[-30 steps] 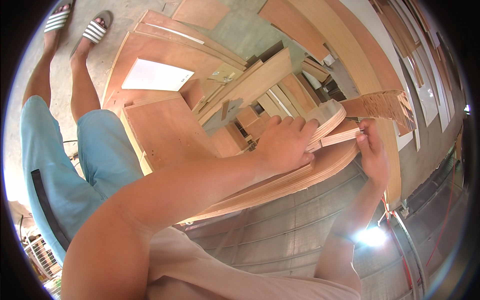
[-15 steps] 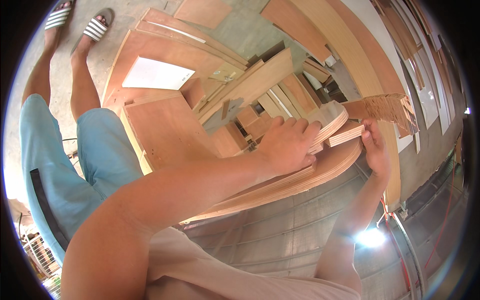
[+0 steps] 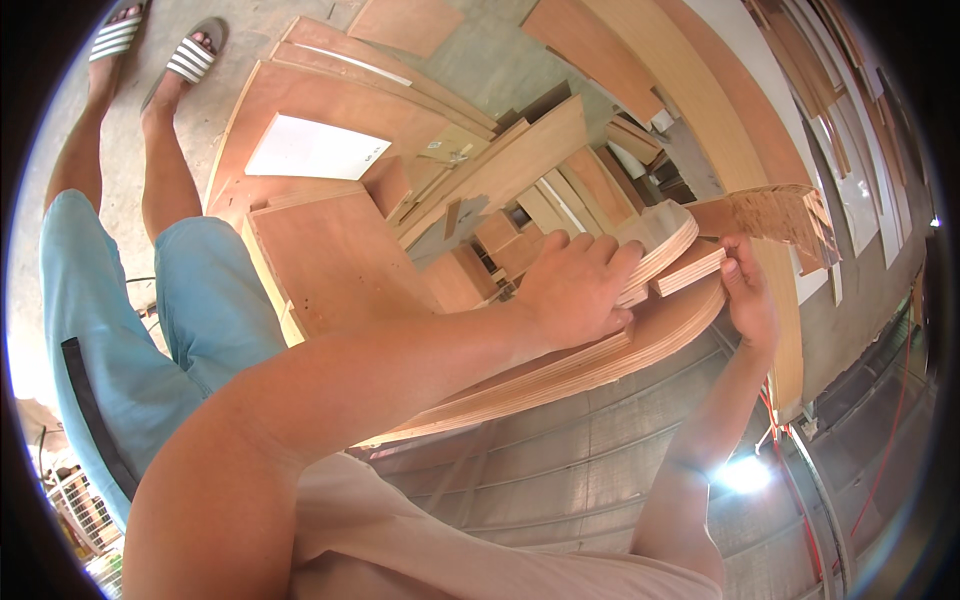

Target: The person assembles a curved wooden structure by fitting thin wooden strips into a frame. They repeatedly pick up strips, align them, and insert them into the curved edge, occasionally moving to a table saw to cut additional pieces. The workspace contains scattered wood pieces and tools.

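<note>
Plywood block (image 3: 692, 270), towards three o'clock, has edged outward, so looks loose; left hand (image 3: 575, 290) clamps curved board (image 3: 667, 230) beside it; right hand (image 3: 750, 302) touches the block's end, whether pinching I can't tell.

Small dark marking (image 3: 374, 157) on white sheet (image 3: 308, 148), near right end; too small to read.

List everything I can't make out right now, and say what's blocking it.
All in the head view:
- Near end of the rounded plywood piece: hidden by the left hand.
- Some fingers of the right hand: hidden behind the hand itself.
- Marks on the white panel: too small to read.
- White grid-sided container: cut off by the dark lens rim.
- Shape of the bright light: lost in glare.
</note>
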`<state>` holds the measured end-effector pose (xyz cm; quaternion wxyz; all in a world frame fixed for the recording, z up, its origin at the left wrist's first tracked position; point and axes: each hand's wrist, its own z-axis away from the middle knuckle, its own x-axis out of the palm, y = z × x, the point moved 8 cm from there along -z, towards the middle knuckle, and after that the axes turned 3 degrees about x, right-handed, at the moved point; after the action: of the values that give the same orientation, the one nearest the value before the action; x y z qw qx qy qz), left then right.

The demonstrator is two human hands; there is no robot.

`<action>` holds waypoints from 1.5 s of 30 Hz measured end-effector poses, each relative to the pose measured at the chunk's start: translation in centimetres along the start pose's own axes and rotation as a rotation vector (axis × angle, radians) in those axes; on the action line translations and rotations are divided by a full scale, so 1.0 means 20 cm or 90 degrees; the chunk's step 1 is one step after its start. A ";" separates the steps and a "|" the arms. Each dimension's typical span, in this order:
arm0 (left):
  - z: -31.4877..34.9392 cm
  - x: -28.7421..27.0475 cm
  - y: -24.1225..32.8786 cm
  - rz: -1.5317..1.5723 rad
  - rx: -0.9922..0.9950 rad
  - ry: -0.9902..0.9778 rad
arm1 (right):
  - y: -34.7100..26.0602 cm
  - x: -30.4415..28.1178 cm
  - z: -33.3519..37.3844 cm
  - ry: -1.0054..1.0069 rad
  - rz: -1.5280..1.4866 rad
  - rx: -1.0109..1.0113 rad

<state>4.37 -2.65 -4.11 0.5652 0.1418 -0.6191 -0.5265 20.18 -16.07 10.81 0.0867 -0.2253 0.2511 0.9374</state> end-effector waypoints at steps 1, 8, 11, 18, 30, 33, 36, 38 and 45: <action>0.00 0.00 0.00 0.002 0.001 0.003 | 0.02 -0.01 -0.01 -0.001 -0.010 0.002; 0.00 -0.01 0.00 0.003 0.007 0.009 | 0.13 -0.05 -0.08 -0.001 -0.045 0.028; 0.00 -0.01 0.00 -0.001 0.003 -0.002 | 0.15 -0.03 -0.08 -0.042 -0.094 0.044; 0.00 -0.01 0.00 -0.009 0.011 0.003 | 0.16 -0.02 -0.10 -0.055 -0.076 0.050; 0.00 -0.01 0.00 -0.009 0.018 0.011 | 0.13 0.01 -0.09 -0.091 -0.176 -0.020; -0.01 -0.01 0.00 -0.005 0.016 0.011 | 0.10 0.01 -0.09 -0.090 -0.133 -0.026; 0.00 0.00 0.01 -0.005 0.016 0.010 | 0.11 0.00 -0.08 -0.076 -0.063 -0.030; 0.00 0.00 0.01 -0.006 0.014 0.002 | 0.08 0.00 -0.07 -0.068 -0.027 -0.031; 0.00 0.00 0.01 -0.010 0.018 0.008 | -0.26 0.03 0.06 0.079 0.268 -0.116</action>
<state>4.46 -2.55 -4.05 0.5632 0.1578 -0.6215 -0.5212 20.55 -10.99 9.18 -0.1471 -0.2318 0.2114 0.9381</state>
